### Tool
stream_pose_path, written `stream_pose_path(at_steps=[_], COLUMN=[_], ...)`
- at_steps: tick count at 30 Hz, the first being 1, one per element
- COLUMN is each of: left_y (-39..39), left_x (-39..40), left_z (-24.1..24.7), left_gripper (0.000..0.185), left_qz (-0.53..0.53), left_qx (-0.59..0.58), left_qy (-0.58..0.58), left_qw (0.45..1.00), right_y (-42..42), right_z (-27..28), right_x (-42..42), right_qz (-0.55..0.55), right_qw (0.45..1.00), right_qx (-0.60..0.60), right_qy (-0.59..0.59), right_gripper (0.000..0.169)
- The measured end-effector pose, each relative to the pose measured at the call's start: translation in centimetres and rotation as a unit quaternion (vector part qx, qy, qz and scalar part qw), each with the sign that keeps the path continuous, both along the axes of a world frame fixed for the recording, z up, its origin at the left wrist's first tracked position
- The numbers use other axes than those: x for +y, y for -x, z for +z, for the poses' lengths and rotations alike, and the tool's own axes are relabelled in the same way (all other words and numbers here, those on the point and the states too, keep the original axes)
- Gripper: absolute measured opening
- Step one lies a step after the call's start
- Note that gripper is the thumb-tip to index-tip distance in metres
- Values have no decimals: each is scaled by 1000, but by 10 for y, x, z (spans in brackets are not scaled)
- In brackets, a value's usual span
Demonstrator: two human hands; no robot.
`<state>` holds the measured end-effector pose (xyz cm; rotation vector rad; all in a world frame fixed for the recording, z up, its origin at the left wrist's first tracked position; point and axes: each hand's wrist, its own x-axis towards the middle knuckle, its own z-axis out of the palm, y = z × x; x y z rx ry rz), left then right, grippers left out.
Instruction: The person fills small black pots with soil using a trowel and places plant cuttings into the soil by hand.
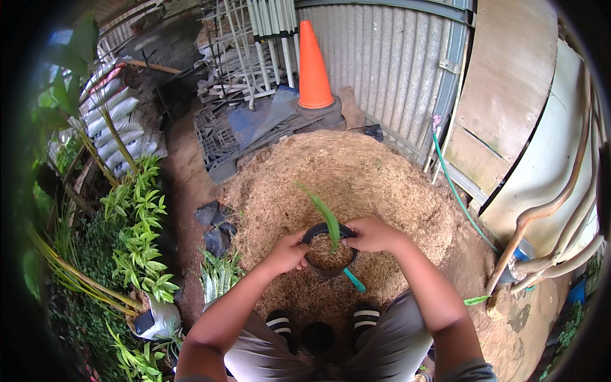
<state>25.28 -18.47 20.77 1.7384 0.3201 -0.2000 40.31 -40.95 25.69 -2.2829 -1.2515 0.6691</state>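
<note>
A round black plastic plant pot (329,271) is held up between my two hands. My left hand (286,253) grips its left rim, and my right hand (372,234) grips the right rim with the thumb over the edge. Brown fibrous potting material (327,255) fills the pot, and one long green leaf (327,210) rises from it, leaning up and left. Below the pot, the teal handle (354,281) of a tool pokes out; its other end is hidden. A large heap of brown shredded fibre (334,167) spreads beneath and beyond my hands.
An empty-looking dark pot (318,337) stands between my feet. Black plastic bags (217,238) lie left of the heap. Leafy plants (143,229) line the left side. An orange traffic cone (314,71) stands behind the heap; a green hose (458,196) and bare branches (549,210) are at right.
</note>
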Motion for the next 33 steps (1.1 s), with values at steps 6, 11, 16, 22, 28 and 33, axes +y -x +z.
stream_pose_path(at_steps=[6,11,16,22,28,33], left_y=[-7,-20,-13,-8,3,6], left_x=[3,2,21,-6,-22,-35], left_z=[-6,-6,-15,0,7,2], left_gripper=[33,32,21,29,30,21], left_qz=[40,82,63,-9,-45,-73], left_qx=[-10,-45,-155,-167,-150,-116], left_qy=[-2,62,-14,-57,-48,-60], left_qw=[999,994,986,984,986,989], right_y=[0,-32,-46,-24,81,149], right_z=[-9,-26,30,43,-11,-72], right_x=[9,-8,-57,-173,-320,-399], right_qz=[-61,-138,-233,-385,-554,-677], right_qw=[991,973,945,776,682,593], right_qx=[115,184,92,65,21,32], right_qy=[37,-28,-213,-495,-478,-435], right_gripper=[26,22,19,21,17,17])
